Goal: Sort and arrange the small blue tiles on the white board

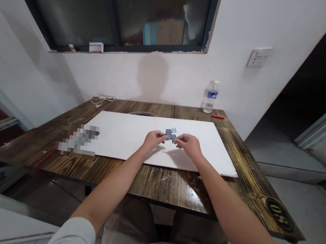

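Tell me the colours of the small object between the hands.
The small object is blue and white, best seen in the head view.

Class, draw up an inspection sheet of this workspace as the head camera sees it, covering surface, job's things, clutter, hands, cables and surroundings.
surface: dark-grained wooden table with a white sheet lying on it.
job's things: small blue-and-white printed pieces, held above the sheet.
clutter: plastic water bottle and red stick-like item at the far right corner; a pixelated object at the sheet's left edge, unidentifiable.
hands: left hand and right hand both pinch the pieces.
cables: white cord loosely coiled at the table's far edge.
surroundings: white wall with socket panel, dark window behind the table.
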The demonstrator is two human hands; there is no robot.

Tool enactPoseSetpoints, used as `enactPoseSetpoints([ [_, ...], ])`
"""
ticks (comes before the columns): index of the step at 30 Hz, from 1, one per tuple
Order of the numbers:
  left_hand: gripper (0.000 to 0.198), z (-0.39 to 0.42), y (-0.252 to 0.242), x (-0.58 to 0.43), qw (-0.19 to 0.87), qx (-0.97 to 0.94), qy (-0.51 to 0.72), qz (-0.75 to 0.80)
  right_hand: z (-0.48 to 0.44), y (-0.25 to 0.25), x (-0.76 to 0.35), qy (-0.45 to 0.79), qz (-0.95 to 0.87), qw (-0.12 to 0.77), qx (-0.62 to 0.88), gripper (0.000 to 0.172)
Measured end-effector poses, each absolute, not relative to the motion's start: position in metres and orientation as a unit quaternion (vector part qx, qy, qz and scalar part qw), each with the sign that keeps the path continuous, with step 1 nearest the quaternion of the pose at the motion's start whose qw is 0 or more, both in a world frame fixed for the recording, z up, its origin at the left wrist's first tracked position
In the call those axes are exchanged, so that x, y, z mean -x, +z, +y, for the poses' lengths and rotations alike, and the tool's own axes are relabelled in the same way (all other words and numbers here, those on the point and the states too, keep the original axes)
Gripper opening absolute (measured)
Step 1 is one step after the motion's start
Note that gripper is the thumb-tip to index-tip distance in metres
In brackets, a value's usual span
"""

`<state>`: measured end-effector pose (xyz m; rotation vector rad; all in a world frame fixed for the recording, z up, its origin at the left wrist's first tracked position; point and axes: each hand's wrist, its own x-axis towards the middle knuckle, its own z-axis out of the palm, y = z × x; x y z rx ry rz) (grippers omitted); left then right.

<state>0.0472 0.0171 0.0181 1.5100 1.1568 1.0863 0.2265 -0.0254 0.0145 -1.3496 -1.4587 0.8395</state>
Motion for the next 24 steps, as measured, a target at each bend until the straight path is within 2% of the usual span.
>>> enactPoseSetpoints([
  [3,0.038,0.018,0.017,-0.047,0.467,-0.638,0.424,0.442,-0.023,0.011,-0.225,0.409,-0.536,0.521,0.523,0.035],
  [7,0.038,0.017,0.019,-0.046,0.484,-0.685,0.388,0.381,-0.022,0.008,-0.225,0.406,-0.529,0.534,0.519,0.044],
  [11,0.037,0.015,0.022,-0.044,0.489,-0.706,0.376,0.348,-0.025,0.011,-0.224,0.393,-0.522,0.537,0.533,0.043],
  [18,0.038,0.015,0.02,-0.044,0.499,-0.712,0.367,0.33,-0.034,0.019,-0.222,0.503,-0.508,0.538,0.446,0.041],
  [24,0.037,0.019,0.019,-0.046,0.419,-0.663,0.465,0.41,-0.028,0.017,-0.223,0.498,-0.463,0.573,0.458,0.043],
])
